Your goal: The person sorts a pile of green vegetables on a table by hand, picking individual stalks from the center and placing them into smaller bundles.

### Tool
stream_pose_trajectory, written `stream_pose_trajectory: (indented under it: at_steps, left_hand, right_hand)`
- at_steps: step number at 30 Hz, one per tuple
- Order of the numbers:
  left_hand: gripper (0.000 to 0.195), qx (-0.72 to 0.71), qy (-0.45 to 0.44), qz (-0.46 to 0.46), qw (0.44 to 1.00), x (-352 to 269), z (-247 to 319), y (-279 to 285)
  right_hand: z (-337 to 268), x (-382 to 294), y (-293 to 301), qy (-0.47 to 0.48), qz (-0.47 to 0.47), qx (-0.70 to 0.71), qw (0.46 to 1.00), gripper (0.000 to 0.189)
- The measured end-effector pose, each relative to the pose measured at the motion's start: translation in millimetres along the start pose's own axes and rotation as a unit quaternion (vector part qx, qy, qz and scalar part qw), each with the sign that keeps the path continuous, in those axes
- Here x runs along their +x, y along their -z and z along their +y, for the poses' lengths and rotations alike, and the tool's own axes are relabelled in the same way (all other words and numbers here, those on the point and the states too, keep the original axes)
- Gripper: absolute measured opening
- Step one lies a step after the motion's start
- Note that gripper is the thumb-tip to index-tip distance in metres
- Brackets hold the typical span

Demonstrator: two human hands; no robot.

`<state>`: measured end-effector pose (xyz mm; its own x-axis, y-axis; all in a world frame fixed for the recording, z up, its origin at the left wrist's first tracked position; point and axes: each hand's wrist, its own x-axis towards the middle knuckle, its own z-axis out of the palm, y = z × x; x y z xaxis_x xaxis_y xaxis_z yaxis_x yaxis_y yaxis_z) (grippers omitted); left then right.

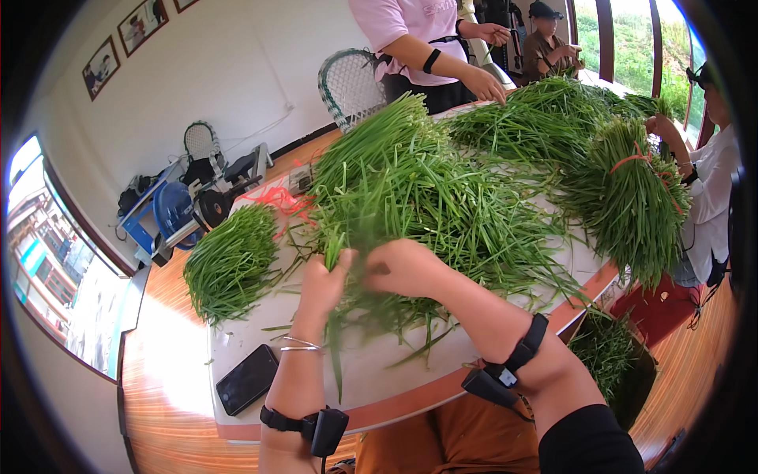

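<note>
My left hand (328,278) is closed around a small bunch of long green leafy stalks (334,250), which look like Chinese chives; some leaves trail below the fist. Just to its right is my right hand (400,269), curled and blurred, with blurred leaves about its fingers; whether it grips any cannot be told. Behind both hands lies a large loose heap of the greens (438,201), its back part stacked with cut ends together (385,136). A neat pile of greens (234,260) sits at the left, near tangled red plastic ties (284,198).
A black phone (247,379) lies at the table's (379,391) near left. Greens tied with red string (633,195) stand at the right, over a bin of leaves (604,355). A person in pink (414,35) and others stand or sit around the table.
</note>
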<state>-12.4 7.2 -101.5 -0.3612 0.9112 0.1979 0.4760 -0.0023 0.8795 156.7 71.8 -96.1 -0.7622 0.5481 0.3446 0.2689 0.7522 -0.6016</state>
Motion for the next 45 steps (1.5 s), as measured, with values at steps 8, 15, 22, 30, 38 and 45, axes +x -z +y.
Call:
stream_pose_trajectory:
  at_steps: [8, 15, 22, 30, 38, 45]
  left_hand:
    - [0.026, 0.068, -0.06, -0.007, 0.996, -2, -1, -26]
    - [0.029, 0.098, -0.109, -0.177, 0.973, -13, 24, -16]
    - [0.026, 0.134, -0.157, -0.253, 0.945, -17, 20, -20]
    - [0.025, 0.236, -0.172, -0.312, 0.904, -19, 18, -20]
    - [0.027, 0.104, -0.036, -0.007, 0.994, -5, 23, -2]
    - [0.024, -0.058, -0.17, 0.221, 0.959, -5, 14, 4]
  right_hand:
    - [16, 8, -4, -0.102, 0.243, 0.043, 0.964, 0.02]
    - [21, 10, 22, -0.21, 0.246, 0.249, 0.913, 0.038]
    - [12, 8, 25, -0.135, 0.228, 0.426, 0.865, 0.035]
    - [11, 4, 33, -0.057, 0.321, 0.222, 0.919, 0.024]
    - [36, -9, 90, 0.088, 0.615, 0.45, 0.641, 0.012]
    - [16, -5, 65, -0.007, 0.287, 0.478, 0.83, 0.014]
